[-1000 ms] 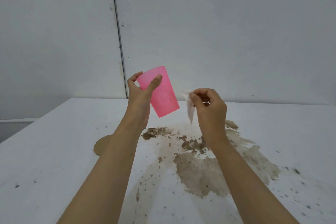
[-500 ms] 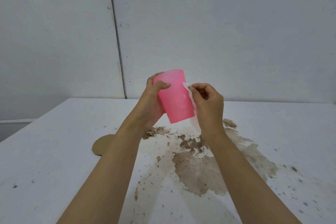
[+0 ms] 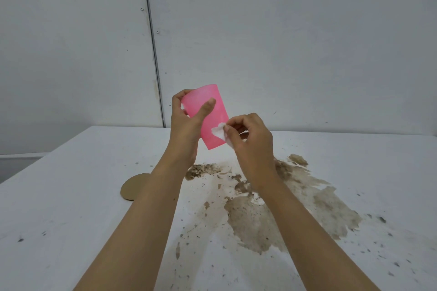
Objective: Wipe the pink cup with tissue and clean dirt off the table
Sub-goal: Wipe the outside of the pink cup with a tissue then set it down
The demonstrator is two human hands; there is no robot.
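Note:
My left hand [image 3: 186, 125] grips the pink cup [image 3: 214, 111] in the air above the table, thumb across its front and fingers behind it. The cup is tilted, its narrow end up and its wide end down to the right. My right hand [image 3: 250, 139] pinches a small white tissue [image 3: 221, 133] and presses it against the cup's lower right side. Below both hands a wide brown patch of dirt [image 3: 272, 215] with clumps and specks is spread over the white table [image 3: 71, 196].
A round brown cardboard disc [image 3: 132, 188] lies flat on the table left of my left forearm. Dark specks are scattered toward the table's right and near edges. A plain grey wall stands right behind the table.
My right hand has brought the tissue from hanging free beside the cup onto the cup's side, then slid it down toward the lower edge. My left hand raised the cup slightly.

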